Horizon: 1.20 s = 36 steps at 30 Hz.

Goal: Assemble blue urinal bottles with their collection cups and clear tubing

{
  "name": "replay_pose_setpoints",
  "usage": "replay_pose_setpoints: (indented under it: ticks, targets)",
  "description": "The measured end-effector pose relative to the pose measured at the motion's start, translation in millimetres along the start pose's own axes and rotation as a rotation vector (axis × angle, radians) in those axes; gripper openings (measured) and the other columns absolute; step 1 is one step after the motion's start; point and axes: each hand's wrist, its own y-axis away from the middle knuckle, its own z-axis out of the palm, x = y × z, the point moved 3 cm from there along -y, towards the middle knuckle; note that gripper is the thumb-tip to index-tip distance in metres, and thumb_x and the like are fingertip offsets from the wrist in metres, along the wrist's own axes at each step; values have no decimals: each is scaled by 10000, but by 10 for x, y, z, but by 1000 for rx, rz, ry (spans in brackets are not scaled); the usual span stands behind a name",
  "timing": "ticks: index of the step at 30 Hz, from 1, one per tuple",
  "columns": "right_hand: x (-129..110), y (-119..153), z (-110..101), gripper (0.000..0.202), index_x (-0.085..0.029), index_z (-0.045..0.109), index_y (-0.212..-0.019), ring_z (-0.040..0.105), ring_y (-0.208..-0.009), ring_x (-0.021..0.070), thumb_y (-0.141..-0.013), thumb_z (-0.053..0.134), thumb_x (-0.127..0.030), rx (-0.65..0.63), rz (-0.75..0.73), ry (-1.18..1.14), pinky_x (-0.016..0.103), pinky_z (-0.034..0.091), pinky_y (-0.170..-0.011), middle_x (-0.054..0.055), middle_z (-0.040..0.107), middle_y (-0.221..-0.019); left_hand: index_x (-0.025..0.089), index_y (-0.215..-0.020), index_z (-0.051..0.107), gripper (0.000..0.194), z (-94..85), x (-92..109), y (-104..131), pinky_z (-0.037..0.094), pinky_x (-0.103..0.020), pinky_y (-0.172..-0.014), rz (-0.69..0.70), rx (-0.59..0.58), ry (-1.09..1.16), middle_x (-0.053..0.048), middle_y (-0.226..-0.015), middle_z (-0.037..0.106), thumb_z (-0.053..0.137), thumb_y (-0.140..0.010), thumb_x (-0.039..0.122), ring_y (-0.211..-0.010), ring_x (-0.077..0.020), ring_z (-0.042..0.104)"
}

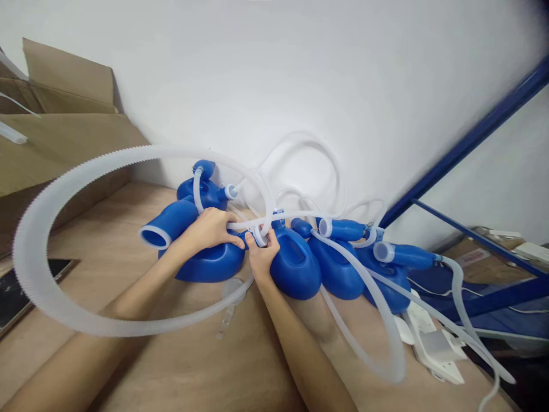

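Note:
Several blue plastic bottles with handles stand in a row on the wooden table. My left hand [218,232] curves over the neck of a blue bottle [212,263] at the left, its fingers partly hidden behind the neck and tube. At that bottle's mouth, my right hand [262,247] pinches a white cap [258,234] between thumb and fingers. A translucent corrugated tube [32,246] runs from the cap area in a wide loop over the left forearm. Just right of my right hand is another blue bottle [295,263].
Cardboard box [64,137] at back left, dark phone-like slab [26,289] at the left edge. Clear plastic piece [231,292] on the table [193,366] between the forearms. Power strip [435,343] and trailing tubes at right, beside a blue metal frame [467,134]. White wall behind.

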Motion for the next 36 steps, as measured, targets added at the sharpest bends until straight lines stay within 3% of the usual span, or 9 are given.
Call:
replay_pose_setpoints:
  ticks: [2, 4, 6, 9, 14, 21, 28, 32, 36]
  targets:
    - [2, 0, 8, 391, -182, 646, -985, 680, -841, 220, -741, 788, -453, 5, -12, -15, 366, 587, -821, 40, 726, -910, 209, -886, 775, 510, 24, -22, 0, 478, -353, -835, 11, 25, 13, -80, -872, 813, 802, -786, 709, -891, -325, 757]
    - [-5, 9, 9, 399, -181, 640, -1014, 676, -853, 216, -754, 784, -448, -6, -22, -31, 359, 582, -822, 39, 725, -925, 215, -919, 778, 506, 56, -42, -4, 460, -419, -995, 22, 26, 25, -73, -932, 824, 797, -788, 704, -951, -338, 760]
    - [-20, 22, -2, 403, -184, 629, -1041, 671, -868, 212, -777, 777, -450, -29, -34, -45, 353, 575, -825, 39, 719, -946, 229, -1017, 782, 519, 83, -58, -9, 364, -501, -1156, 12, 23, 50, -69, -1043, 831, 806, -778, 689, -1052, -353, 752]
    - [-58, 32, -37, 436, -196, 610, -1056, 652, -880, 208, -778, 784, -484, -80, -63, -62, 347, 561, -825, 33, 687, -966, 250, -1160, 766, 592, 106, -65, -12, 261, -554, -1242, -13, 10, 94, -64, -1185, 814, 821, -755, 678, -1179, -365, 720]
    - [-114, -48, -93, 436, -207, 592, -971, 617, -816, 196, -854, 657, -622, -132, -93, -89, 332, 527, -769, 8, 619, -875, 265, -1246, 747, 662, 94, -43, 2, 272, -553, -1242, -34, -8, 107, -60, -1231, 803, 811, -749, 698, -1229, -374, 700]
    - [-139, -124, -38, 386, -184, 673, -997, 661, -854, 220, -902, 692, -557, -96, -20, -73, 360, 531, -842, 39, 727, -904, 254, -1193, 783, 644, 26, 37, 39, 473, -437, -1011, -85, -16, 31, -63, -1071, 827, 799, -757, 729, -1062, -373, 752]
    - [-190, -30, 44, 456, -152, 728, -882, 661, -803, 221, -921, 659, -601, -3, 121, -97, 348, 538, -784, 60, 755, -836, 271, -1165, 794, 698, 13, 38, 54, 491, -412, -906, -130, 0, 11, -68, -1087, 825, 803, -703, 795, -1071, -392, 743]
    - [-201, -54, 74, 452, -155, 756, -964, 696, -892, 236, -898, 697, -599, 24, 192, -138, 356, 553, -843, 75, 788, -943, 296, -1217, 786, 715, 16, 26, 51, 494, -414, -906, -169, 10, 4, -63, -1083, 824, 798, -703, 792, -1060, -390, 747]
    - [-163, -94, 86, 451, -165, 751, -955, 709, -855, 233, -891, 702, -609, 19, 233, -181, 356, 566, -817, 66, 786, -910, 233, -1206, 782, 743, 59, 44, 52, 481, -484, -972, -165, 8, 27, -115, -1105, 812, 754, -733, 806, -1096, -424, 727]
